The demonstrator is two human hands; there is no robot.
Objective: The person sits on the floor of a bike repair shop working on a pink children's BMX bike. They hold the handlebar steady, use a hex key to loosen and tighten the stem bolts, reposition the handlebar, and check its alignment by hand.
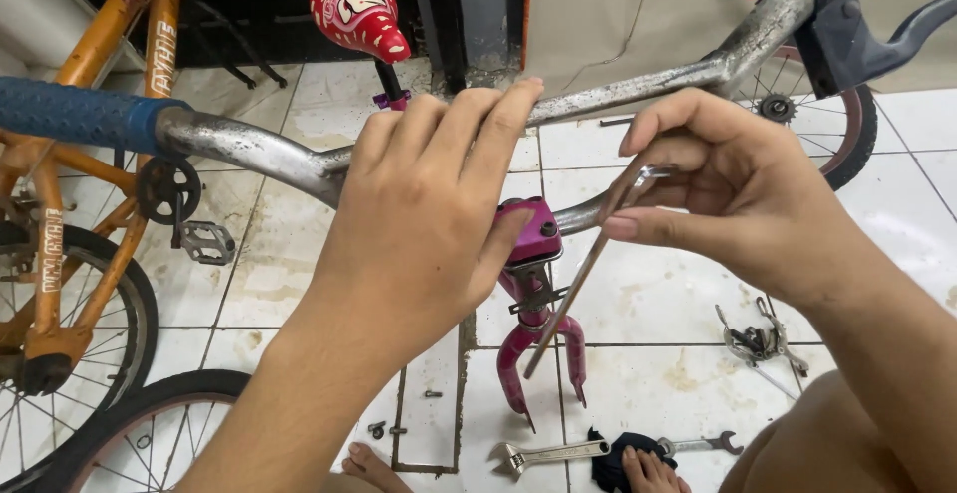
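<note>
My left hand (424,219) lies flat over the middle of a worn silver handlebar (249,149), fingers spread and pointing up, just left of the magenta stem (533,234). My right hand (723,184) pinches a thin metal rod or cable (573,289) that runs down and left past the stem toward the magenta fork (543,348). A blue grip (75,114) covers the bar's left end. A grey brake lever (877,39) sits at the bar's right end.
An orange bicycle (70,214) stands at the left, with another tyre (130,418) below it. A red saddle (357,9) is behind the bar. On the tiled floor lie an adjustable wrench (548,453), a small spanner (703,443), a brake caliper (763,343) and loose bolts (384,428).
</note>
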